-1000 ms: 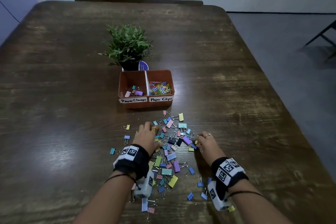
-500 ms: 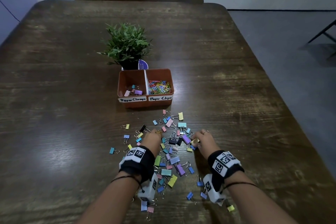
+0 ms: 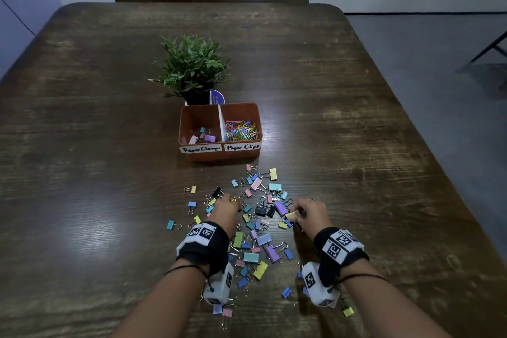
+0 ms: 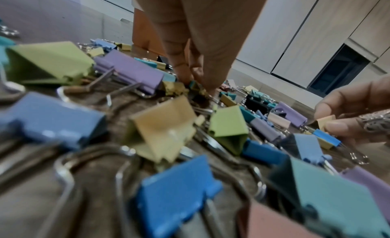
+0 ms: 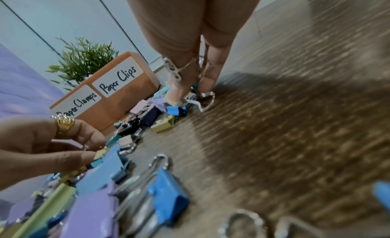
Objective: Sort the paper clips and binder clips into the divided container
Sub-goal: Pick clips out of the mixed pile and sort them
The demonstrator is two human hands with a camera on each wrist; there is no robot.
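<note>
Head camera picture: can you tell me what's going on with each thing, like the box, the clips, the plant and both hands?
Box: upright, open top, two labelled halves.
Paper Clamps half: a few binder clips inside.
Paper Clips half: a heap of paper clips.
Binder clips: scattered loose on the table.
Plant: upright behind the box.
Left hand: fingertips pinching into the pile.
Right hand: pinching a yellow clip.
</note>
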